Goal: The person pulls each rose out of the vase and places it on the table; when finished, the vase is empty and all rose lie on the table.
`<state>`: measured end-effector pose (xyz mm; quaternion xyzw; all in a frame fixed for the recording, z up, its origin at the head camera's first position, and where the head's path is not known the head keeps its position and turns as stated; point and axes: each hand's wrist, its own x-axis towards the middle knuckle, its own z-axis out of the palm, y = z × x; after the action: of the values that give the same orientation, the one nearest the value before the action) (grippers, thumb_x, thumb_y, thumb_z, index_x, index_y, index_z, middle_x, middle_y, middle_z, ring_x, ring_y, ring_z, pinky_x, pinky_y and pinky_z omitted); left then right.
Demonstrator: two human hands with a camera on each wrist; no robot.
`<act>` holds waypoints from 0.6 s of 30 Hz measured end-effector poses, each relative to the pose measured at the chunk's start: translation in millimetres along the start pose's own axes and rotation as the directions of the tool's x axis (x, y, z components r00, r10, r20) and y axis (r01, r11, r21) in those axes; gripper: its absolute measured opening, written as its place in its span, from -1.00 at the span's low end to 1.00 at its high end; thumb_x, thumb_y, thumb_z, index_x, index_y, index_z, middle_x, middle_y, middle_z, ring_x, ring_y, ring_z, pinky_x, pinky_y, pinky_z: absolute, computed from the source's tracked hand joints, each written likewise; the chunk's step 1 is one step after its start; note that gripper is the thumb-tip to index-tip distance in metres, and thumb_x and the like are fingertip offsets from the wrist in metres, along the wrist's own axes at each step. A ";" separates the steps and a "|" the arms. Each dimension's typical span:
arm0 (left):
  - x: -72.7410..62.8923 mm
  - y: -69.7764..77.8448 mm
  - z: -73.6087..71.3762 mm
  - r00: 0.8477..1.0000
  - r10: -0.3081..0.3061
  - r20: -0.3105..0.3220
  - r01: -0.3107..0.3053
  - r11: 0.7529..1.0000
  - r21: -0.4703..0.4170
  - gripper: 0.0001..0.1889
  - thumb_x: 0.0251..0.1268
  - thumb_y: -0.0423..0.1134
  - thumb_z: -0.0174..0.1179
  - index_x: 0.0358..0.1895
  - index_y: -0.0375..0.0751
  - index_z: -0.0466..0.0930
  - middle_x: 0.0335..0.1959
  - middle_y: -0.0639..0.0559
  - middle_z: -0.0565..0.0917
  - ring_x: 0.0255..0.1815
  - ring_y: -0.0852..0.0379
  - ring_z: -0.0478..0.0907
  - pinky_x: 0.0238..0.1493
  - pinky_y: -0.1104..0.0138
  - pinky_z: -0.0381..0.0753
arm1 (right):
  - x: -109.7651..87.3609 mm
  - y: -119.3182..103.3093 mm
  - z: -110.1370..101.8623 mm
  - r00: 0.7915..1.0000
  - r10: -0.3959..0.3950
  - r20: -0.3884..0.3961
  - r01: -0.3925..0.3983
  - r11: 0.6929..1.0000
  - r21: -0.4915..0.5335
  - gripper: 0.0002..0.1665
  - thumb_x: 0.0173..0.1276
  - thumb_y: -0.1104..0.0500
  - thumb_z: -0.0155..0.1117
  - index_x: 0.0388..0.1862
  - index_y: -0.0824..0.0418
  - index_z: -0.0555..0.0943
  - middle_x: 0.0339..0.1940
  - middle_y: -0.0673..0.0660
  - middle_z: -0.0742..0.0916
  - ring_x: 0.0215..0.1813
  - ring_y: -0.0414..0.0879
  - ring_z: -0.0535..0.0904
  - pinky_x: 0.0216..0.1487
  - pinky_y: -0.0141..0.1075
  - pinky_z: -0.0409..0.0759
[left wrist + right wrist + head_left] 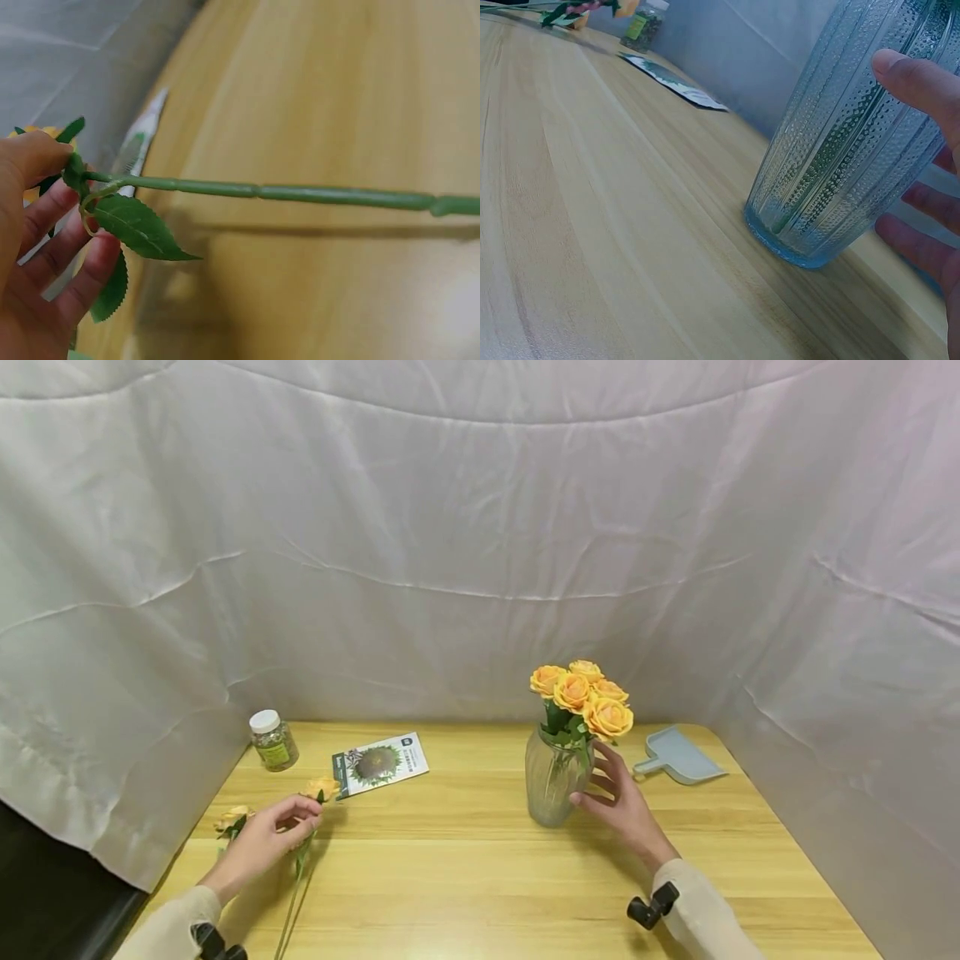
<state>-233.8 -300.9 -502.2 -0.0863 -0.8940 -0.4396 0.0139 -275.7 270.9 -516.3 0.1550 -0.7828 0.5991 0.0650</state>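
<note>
My left hand (266, 837) pinches a yellow rose (321, 788) just below its bloom. In the left wrist view its green stem (315, 194) stretches out to the right over the table, with serrated leaves (142, 227) hanging near my fingers. Another yellow rose (231, 820) lies to the left, partly hidden behind that hand. Around the side of a ribbed glass vase (551, 785) curls my right hand (621, 802), thumb in front and fingers behind. Several yellow roses (573, 692) stand in the vase, their stems showing through the textured glass.
A white-lidded jar (274, 742) stands at the table's back left. Beside it lies a printed packet (380, 763) with a plant picture. A light blue dustpan (681, 757) rests behind and right of the vase. Grey curtain (480, 543) surrounds the back and sides of the wooden table (450, 877).
</note>
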 end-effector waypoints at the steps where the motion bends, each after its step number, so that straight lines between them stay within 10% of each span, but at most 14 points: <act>1: -2.8 -1.7 1.4 1.000 0.004 0.000 -0.004 1.000 0.010 -0.79 0.59 -0.23 0.33 0.14 -0.19 0.71 -0.05 -0.05 0.81 -0.09 0.38 0.64 -0.03 0.43 0.67 | 0.0 0.2 -0.1 1.000 0.001 0.001 -0.001 1.000 -0.003 0.13 0.51 0.29 0.48 0.84 -0.08 0.04 0.67 0.38 0.40 0.56 0.37 0.46 0.32 -0.43 0.66; 8: -15.7 -11.8 2.9 1.000 -0.009 0.012 0.008 0.999 0.044 -0.80 0.59 -0.19 0.34 0.13 -0.14 0.72 -0.06 0.06 0.81 -0.11 0.38 0.65 -0.05 0.42 0.70 | 0.7 -0.6 -1.6 1.000 -0.004 -0.003 0.004 1.000 -0.014 0.13 0.51 0.29 0.48 0.83 -0.10 0.05 0.66 0.34 0.42 0.42 -0.26 0.56 0.38 -0.28 0.68; 18: -24.1 -19.1 5.3 0.995 -0.098 0.016 0.095 0.985 0.143 -0.77 0.65 -0.09 0.29 0.19 -0.04 0.70 -0.01 0.13 0.78 -0.02 0.23 0.67 -0.02 0.34 0.70 | 0.7 -0.2 -1.1 1.000 0.005 0.003 -0.005 1.000 -0.008 0.13 0.51 0.30 0.47 0.84 -0.10 0.05 0.65 0.34 0.43 0.45 -0.20 0.54 0.37 -0.31 0.68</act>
<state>-212.9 -311.6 -522.8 -0.0467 -0.9262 -0.3740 -0.0113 -276.4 271.9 -515.6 0.1536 -0.7857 0.5959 0.0630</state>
